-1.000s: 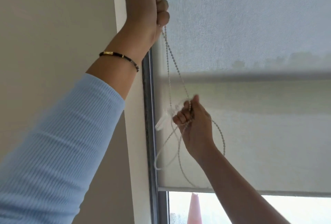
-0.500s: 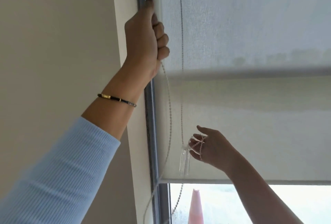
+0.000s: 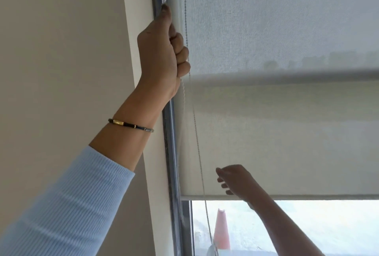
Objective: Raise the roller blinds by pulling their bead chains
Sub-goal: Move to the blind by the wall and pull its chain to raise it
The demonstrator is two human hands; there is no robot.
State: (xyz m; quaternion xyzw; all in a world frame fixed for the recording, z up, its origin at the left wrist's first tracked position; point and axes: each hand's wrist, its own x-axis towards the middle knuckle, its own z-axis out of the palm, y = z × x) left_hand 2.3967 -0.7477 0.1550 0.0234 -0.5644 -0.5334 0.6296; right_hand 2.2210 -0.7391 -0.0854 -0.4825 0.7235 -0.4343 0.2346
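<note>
While left hand [image 3: 164, 55] fists the bead chain [image 3: 196, 132], right hand [image 3: 235, 182] spread empty, chain's bottom cut off.

Single head-worn view, angled steeply upward, very near the pale grey woven roller blind [image 3: 287, 132] and dark metal window frame [image 3: 171, 153], beige wall [image 3: 61, 50] filling left.
</note>
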